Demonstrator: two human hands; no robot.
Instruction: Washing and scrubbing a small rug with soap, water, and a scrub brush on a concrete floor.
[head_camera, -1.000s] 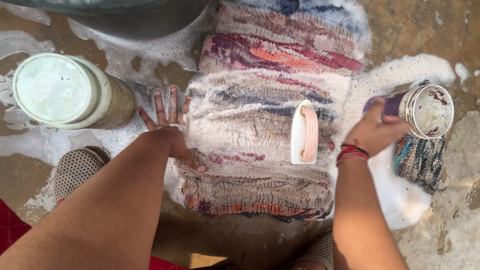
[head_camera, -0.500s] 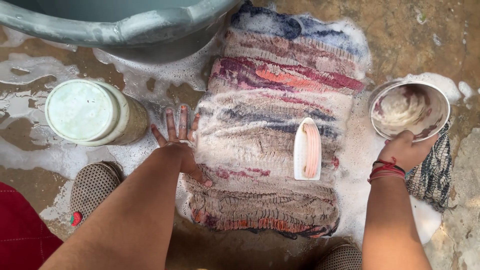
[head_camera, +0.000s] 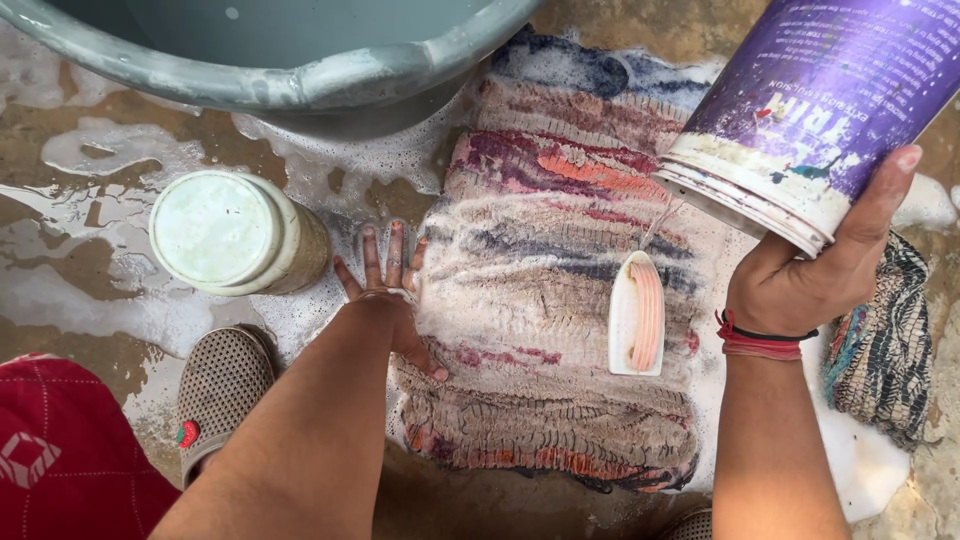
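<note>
The right hand (head_camera: 800, 285) lifts a purple can (head_camera: 800, 110) with a white rim above the soapy striped rug (head_camera: 560, 290), fingers wrapped around its lower edge, tilting it. The left hand (head_camera: 390, 305) lies flat with fingers spread on the rug's left edge. A white scrub brush (head_camera: 637, 313) rests on the rug. A lidded pale jar (head_camera: 235, 235) stands on the wet floor beside a grey tub (head_camera: 300, 85).

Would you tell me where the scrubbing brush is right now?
The scrubbing brush lies on the soapy rug, right of centre, just left of the right hand.
</note>
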